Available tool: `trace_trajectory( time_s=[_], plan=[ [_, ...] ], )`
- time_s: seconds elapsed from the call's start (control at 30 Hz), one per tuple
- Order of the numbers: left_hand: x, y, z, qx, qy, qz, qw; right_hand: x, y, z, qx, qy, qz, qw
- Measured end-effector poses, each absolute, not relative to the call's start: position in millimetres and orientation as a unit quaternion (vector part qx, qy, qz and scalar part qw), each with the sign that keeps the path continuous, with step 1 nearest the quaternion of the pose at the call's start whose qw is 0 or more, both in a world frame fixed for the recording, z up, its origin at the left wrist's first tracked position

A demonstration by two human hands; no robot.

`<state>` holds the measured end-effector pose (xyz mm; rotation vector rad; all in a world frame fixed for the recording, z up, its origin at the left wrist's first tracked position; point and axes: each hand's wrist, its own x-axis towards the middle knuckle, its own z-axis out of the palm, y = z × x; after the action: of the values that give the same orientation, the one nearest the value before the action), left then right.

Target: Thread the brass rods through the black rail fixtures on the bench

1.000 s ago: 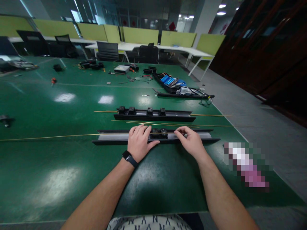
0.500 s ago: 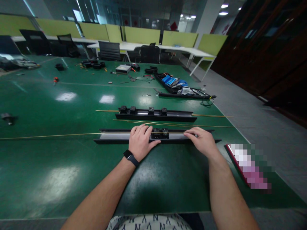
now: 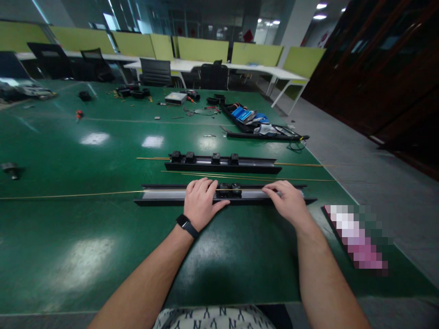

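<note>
A long black channel [image 3: 164, 202] with a pale inner floor lies crosswise before me. My left hand [image 3: 200, 201] spans it, fingers curled over the far wall and thumb along the near one. Just right of that hand, small black blocks [image 3: 229, 190] sit inside the channel; anything beneath my palm is hidden. A thin brass rod [image 3: 85, 194] stretches in from the left, passes under my left hand and continues over the blocks. My right hand [image 3: 288, 201] has thumb and forefinger pinched on the rod near the channel's right part.
Beyond is a second black channel [image 3: 222, 169] with several blocks and rods. Loose brass rods [image 3: 240, 177] lie between the channels. At right is a pink-and-white blurred item [image 3: 356, 237]; farther back, a black tray with blue packs [image 3: 243, 114] and scattered tools.
My right hand has shifted very slightly, its wrist a touch to the left. The left hand, channel and blocks look unmoved.
</note>
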<state>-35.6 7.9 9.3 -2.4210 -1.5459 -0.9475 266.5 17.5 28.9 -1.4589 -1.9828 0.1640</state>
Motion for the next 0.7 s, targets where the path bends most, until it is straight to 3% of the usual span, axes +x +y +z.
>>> trace_trajectory(
  time_s=[0.7],
  plan=[
    [-33.9, 6.8, 12.0, -0.8, -0.51, -0.311, 0.055, 252.2, 8.3, 29.7, -0.566, -0.759, -0.006, 0.321]
  ],
)
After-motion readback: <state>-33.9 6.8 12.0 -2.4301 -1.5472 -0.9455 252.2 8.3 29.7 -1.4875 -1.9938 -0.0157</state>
